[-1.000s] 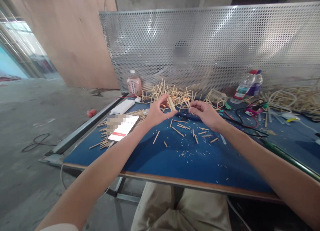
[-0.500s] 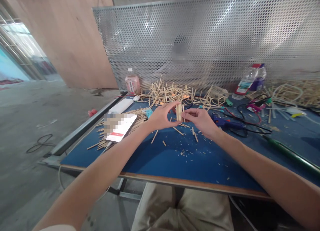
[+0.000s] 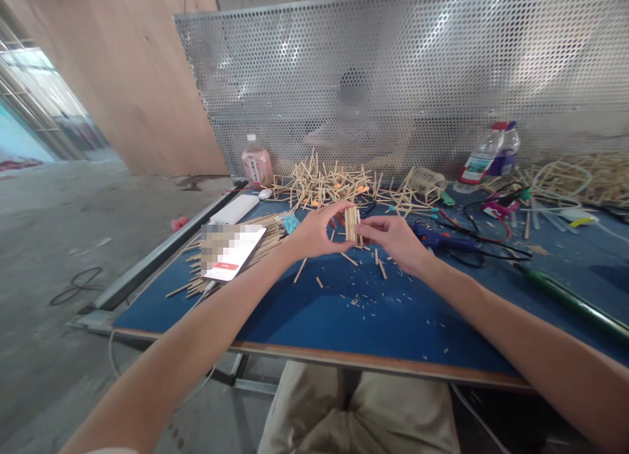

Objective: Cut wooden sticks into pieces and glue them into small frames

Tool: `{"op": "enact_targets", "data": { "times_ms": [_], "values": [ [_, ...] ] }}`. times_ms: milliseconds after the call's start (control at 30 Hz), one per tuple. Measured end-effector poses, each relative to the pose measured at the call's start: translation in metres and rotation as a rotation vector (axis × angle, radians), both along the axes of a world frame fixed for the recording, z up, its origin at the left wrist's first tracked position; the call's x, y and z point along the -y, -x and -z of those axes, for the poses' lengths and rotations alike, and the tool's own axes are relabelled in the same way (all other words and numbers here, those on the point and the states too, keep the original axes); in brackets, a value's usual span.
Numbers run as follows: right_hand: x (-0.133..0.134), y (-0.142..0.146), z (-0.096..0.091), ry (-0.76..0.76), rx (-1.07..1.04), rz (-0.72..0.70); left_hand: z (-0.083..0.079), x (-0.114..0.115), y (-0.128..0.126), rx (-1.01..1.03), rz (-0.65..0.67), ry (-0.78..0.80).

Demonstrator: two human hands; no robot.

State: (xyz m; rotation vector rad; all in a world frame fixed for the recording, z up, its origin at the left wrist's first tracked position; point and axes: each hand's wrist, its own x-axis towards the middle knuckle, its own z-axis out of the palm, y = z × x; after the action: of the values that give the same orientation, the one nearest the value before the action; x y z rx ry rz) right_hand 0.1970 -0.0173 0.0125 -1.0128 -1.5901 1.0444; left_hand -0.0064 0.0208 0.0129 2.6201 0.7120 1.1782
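Observation:
My left hand [image 3: 320, 232] grips a small block of short wooden sticks [image 3: 350, 225] set side by side, thumb below and fingers above. From the right, my right hand [image 3: 388, 239] pinches a short wooden stick [image 3: 360, 231] at the block's right side. Whether that stick touches the block all along its length I cannot tell. Both hands are held over the blue tabletop [image 3: 314, 323]. Beneath and in front of them lie a few loose stick pieces [image 3: 382, 268] and scattered chips.
Behind the hands is a heap of sticks [image 3: 329, 182] before a perforated metal panel [image 3: 295, 74]. A phone [image 3: 234, 252] rests on longer sticks at left. To the right are a blue glue gun [image 3: 445, 236], cables, bottles [image 3: 479, 162] and a green tube [image 3: 570, 293].
The block has turned slightly, so more of its stick face shows. My right hand's stick now sits closer against it. The whole view has shifted a little.

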Motion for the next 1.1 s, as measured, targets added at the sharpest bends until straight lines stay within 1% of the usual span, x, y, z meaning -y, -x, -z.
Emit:
{"op": "enact_targets", "data": {
  "times_ms": [300, 467, 633, 800, 967, 1100],
  "values": [
    [0.0008, -0.0027, 0.0018, 0.032, -0.039, -0.044, -0.0023, 0.0028, 0.0001, -0.003, 0.039, 0.005],
    [-0.0012, -0.0044, 0.0047, 0.05, -0.03, -0.035, -0.0008, 0.0028, -0.0007, 0.008, 0.007, 0.0],
    [-0.0004, -0.0029, 0.0051, 0.054, -0.046, -0.003, -0.0019, 0.0038, -0.0032, 0.022, 0.029, 0.015],
    [-0.0009, -0.002, 0.0044, 0.075, -0.119, -0.02, -0.0043, 0.0067, -0.0052, -0.01, 0.073, 0.047],
    [-0.001, -0.002, 0.0043, 0.082, -0.129, -0.018, -0.004, 0.0084, -0.0057, -0.016, 0.063, 0.094],
    [-0.0011, -0.0012, 0.0046, 0.07, -0.171, -0.016, -0.003, 0.009, -0.0063, 0.016, 0.076, 0.09]
  ]
}}
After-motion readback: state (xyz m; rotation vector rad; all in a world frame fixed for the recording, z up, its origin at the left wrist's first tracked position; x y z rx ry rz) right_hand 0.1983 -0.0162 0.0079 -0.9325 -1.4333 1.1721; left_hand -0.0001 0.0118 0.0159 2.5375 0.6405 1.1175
